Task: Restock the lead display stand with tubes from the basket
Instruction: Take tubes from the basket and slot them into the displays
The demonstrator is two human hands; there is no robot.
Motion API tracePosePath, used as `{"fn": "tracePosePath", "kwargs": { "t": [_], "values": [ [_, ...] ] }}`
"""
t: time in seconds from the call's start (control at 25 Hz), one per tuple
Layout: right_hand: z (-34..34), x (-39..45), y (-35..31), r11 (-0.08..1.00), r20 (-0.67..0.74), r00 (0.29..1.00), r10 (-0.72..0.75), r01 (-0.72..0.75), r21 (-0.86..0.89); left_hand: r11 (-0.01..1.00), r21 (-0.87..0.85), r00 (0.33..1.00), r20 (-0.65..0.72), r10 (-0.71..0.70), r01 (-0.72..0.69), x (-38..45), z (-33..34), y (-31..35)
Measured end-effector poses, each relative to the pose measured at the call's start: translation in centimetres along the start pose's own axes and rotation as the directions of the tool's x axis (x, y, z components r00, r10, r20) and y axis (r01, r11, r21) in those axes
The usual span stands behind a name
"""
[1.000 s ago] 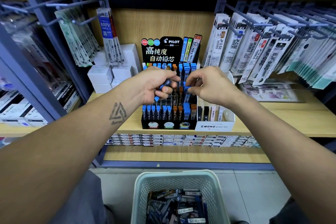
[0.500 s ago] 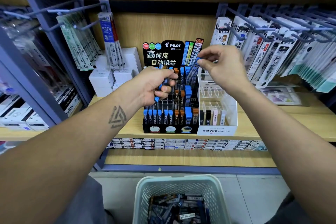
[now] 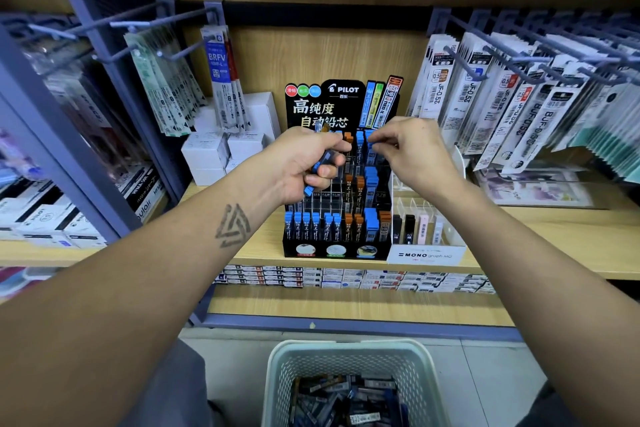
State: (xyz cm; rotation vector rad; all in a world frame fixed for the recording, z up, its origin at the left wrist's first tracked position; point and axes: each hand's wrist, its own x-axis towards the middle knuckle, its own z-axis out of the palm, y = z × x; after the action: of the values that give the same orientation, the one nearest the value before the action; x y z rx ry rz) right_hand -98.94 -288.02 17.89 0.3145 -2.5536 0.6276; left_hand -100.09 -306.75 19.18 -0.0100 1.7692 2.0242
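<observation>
A: Status, left to right?

B: Far left: refill packs (image 3: 221, 80) on hooks, white boxes (image 3: 221, 152) on the shelf (image 3: 554, 239). Left hand (image 3: 304, 163) sits in front of the Pilot lead display stand (image 3: 337, 184), upper left, fingers curled tight round a bundle of lead tubes (image 3: 320, 166); blue caps poke out below the fist. Same grip as half a second ago.

A: Right hand?

B: Right hand (image 3: 412, 149) has dropped from beside the stand's header card to the top row. Fingertips pinch something blue there, looks like one blue-capped tube (image 3: 372, 144) at a right-hand column. Can't tell if it's seated or just at the slot mouth.

A: Meaning?

B: My read: one tube went from the left-hand bundle to the right hand and is going into the top tier. One-at-a-time feed, left hand as magazine.

A: Stand fill?

B: Near row mostly full. Middle tier has open clear slots on its left. Top tier partly hidden by the hands.

A: Supply?

B: Basket (image 3: 277, 374) on the floor, near, between the arms, with plenty of tubes loose in it. Right of the stand: white Mono lead rack (image 3: 426, 255), touching or just beside it. Far right: more hanging refills (image 3: 519, 107).

A: So early?

B: Judging by the basket, far from done.
</observation>
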Motion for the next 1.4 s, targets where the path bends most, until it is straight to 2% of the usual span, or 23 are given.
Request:
{"fn": "tracePosePath", "kwargs": {
  "t": [0.16,0.32,0.4,0.44,0.48,0.56,0.6,0.72,0.8,0.96,1.16,1.28,1.32,1.4],
  "values": [
    [0.8,0.0,0.2,0.993,-0.018,0.999,-0.033,0.03,-0.116,1.0,0.007,1.0,0.0,-0.001,0.001,-0.1,-0.1,0.0],
    [0.8,-0.3,0.2,0.992,-0.033,0.999,-0.006,0.002,-0.123,0.999,0.018,0.999,0.023,-0.031,0.031,-0.2,-0.1,-0.1],
    [0.4,-0.4,-0.1,0.996,-0.046,0.998,0.048,-0.051,-0.07,0.997,0.012,0.995,0.064,-0.073,0.072,-0.3,-0.1,-0.2],
    [0.2,-0.5,-0.5,0.993,-0.029,0.993,0.115,-0.114,0.04,0.995,0.003,0.99,0.102,-0.099,0.1,-0.5,-0.1,-0.2],
    [0.0,-0.7,-1.0,0.953,0.028,0.979,0.201,-0.202,0.224,0.992,-0.004,0.981,0.147,-0.124,0.126,-0.7,-0.1,-0.2],
    [-0.3,-1.2,-2.1,0.71,0.243,0.925,0.294,-0.381,0.592,0.989,-0.001,0.961,0.236,-0.147,0.151,-1.2,0.1,-0.3],
    [-0.4,-1.5,-2.5,0.588,0.323,0.901,0.291,-0.435,0.682,0.989,0.008,0.955,0.259,-0.145,0.148,-1.4,0.2,-0.3],
    [-1.2,-2.3,-2.5,0.35,0.437,0.863,0.253,-0.503,0.79,0.99,0.01,0.948,0.287,-0.136,0.139,-2.0,0.4,-0.5],
    [-1.4,-2.7,-2.4,0.272,0.464,0.856,0.23,-0.514,0.814,0.985,-0.026,0.932,0.327,-0.152,0.17,-2.2,0.4,-0.5],
    [-1.3,-2.8,-2.7,0.372,0.41,0.881,0.235,-0.472,0.799,0.981,-0.027,0.912,0.375,-0.166,0.19,-2.8,-0.1,-0.2],
    [-2.3,-2.2,-2.2,0.35,0.416,0.848,0.327,-0.518,0.781,0.983,0.083,0.958,0.227,-0.178,0.163,-2.7,-2.0,0.0],
    [-2.0,-2.2,-2.3,0.327,0.443,0.834,0.329,-0.541,0.775,0.977,0.168,0.965,0.202,-0.166,0.133,-2.8,-3.1,0.2],
    [-1.7,-2.2,-2.2,0.351,0.438,0.838,0.325,-0.537,0.767,0.971,0.21,0.969,0.193,-0.155,0.114,-2.8,-3.3,0.2],
    [-1.4,-2.1,-2.3,0.496,0.399,0.872,0.285,-0.49,0.717,0.952,0.298,0.98,0.163,-0.117,0.064,-2.8,-3.2,0.1]
  ]
}}
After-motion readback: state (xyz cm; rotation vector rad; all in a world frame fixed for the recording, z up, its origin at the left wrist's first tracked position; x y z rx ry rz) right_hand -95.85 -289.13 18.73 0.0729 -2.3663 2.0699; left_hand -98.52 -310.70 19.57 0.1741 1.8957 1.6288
